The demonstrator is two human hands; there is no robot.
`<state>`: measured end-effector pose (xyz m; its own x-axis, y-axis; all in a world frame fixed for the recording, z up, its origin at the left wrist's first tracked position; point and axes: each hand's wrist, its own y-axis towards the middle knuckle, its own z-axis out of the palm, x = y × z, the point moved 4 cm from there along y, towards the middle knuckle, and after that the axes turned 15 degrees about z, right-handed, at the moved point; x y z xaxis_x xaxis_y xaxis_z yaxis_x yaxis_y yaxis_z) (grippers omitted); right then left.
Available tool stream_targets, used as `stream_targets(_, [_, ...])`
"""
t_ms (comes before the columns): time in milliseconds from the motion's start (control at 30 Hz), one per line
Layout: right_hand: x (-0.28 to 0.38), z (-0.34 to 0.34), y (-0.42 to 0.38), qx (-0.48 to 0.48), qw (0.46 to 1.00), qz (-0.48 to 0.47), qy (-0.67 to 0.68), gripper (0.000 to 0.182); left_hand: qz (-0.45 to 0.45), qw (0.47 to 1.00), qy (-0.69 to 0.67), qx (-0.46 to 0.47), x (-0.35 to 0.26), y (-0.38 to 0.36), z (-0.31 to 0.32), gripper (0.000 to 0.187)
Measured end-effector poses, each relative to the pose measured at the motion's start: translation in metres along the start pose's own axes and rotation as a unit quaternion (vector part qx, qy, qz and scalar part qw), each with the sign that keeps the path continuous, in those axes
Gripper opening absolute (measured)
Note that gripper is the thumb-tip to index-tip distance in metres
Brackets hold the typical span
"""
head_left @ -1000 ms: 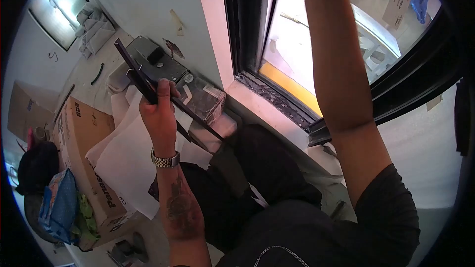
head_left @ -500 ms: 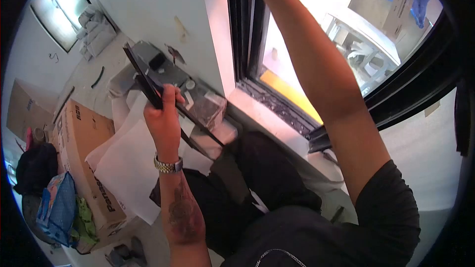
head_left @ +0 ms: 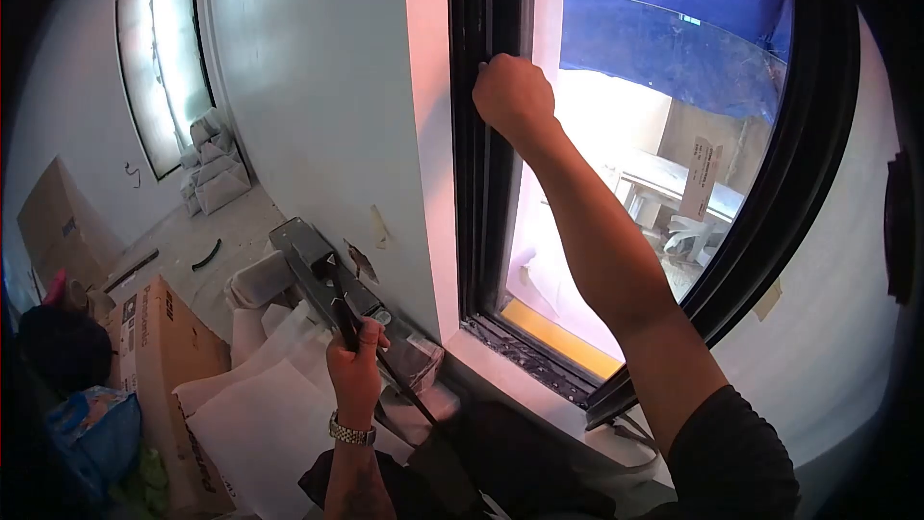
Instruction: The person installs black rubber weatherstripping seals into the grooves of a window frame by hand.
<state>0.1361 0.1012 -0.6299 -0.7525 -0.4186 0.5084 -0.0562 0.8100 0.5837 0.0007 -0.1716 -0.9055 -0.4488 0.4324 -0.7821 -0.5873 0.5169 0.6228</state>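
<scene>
My left hand (head_left: 355,373), with a metal watch at its wrist, is closed around a long, thin black strip (head_left: 408,389). The strip slants from upper left to lower right, and its lower end is lost against dark clothing. Higher up, my right hand (head_left: 516,93) is a fist against the left side of the black window frame (head_left: 469,183). Whatever those fingers hold, if anything, is hidden. Beside the fist stands a clear glass pane (head_left: 635,48), its upper edge crossing the opening. A yellow strip (head_left: 563,339) lies along the bottom of the opening.
A large cardboard box (head_left: 164,366) and white sheets (head_left: 265,424) lie at left below. Against the wall stands a long grey case (head_left: 327,265). Stacked bags (head_left: 214,169) sit in the far corner. Outside are a white table (head_left: 674,183) and blue sheeting (head_left: 664,29).
The view has tilted up, bringing my whole right fist and the glass pane's upper edge into sight. My left hand appears lower in view, still gripping the black strip.
</scene>
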Motion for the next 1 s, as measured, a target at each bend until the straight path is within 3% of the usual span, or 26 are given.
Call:
stream_targets(333, [0.016, -0.015, 0.021, 0.133, 0.982, 0.010, -0.136, 0.027, -0.010, 1.000, 0.014, 0.001, -0.002, -0.003, -0.002, 0.027])
stream_targets(433, [0.013, -0.013, 0.022, 0.140, 0.982, -0.002, -0.130, 0.028, -0.056, 0.998, -0.021, -0.015, -0.007, -0.003, 0.000, 0.026])
stream_targets(667, [0.008, -0.010, 0.010, 0.095, 0.991, -0.030, -0.094, 0.025, -0.056, 0.998, 0.004, 0.006, -0.007, -0.003, -0.001, 0.027])
stream_targets(867, [-0.017, 0.013, -0.026, 0.078, 0.996, 0.018, 0.033, 0.026, -0.061, 0.998, 0.015, 0.010, -0.010, -0.004, 0.000, 0.027])
stream_targets(933, [-0.042, 0.047, -0.058, 0.004, 0.959, 0.037, 0.282, 0.044, -0.041, 0.999, -0.019, -0.004, -0.009, -0.003, 0.003, 0.027])
stream_targets(1000, [-0.066, 0.094, -0.099, 0.016, 0.928, 0.069, 0.365, 0.063, -0.041, 0.999, -0.006, 0.006, -0.009, -0.002, 0.003, 0.027])
